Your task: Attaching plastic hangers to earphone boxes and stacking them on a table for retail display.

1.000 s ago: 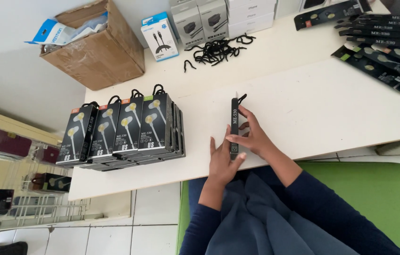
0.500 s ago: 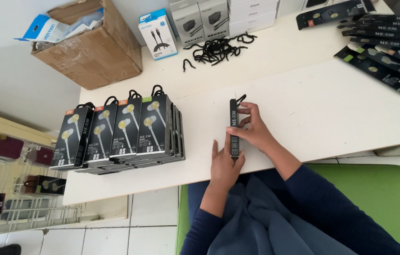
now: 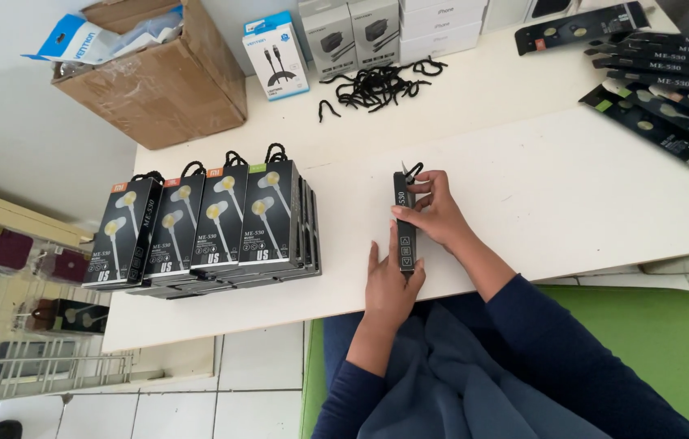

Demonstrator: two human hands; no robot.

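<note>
A slim black earphone box point(image 3: 405, 232) stands on its long edge near the front edge of the white table point(image 3: 523, 171), a black hanger hook at its far end. My left hand point(image 3: 389, 284) grips its near end from below. My right hand point(image 3: 434, 211) clasps its far half, fingers wrapped over the top edge. To the left stand rows of matching black earphone boxes point(image 3: 206, 223) with hooks, leaning against one another.
A pile of loose black hooks point(image 3: 377, 81) lies at the back. A brown cardboard box point(image 3: 158, 77), a blue-and-white cable box point(image 3: 277, 55) and grey charger boxes point(image 3: 353, 28) stand behind. More flat black boxes point(image 3: 661, 81) lie at the right. A green seat point(image 3: 629, 341) is below.
My right hand has slid toward the far end of the box and closed its fingers over it. The left hand keeps its hold at the near end.
</note>
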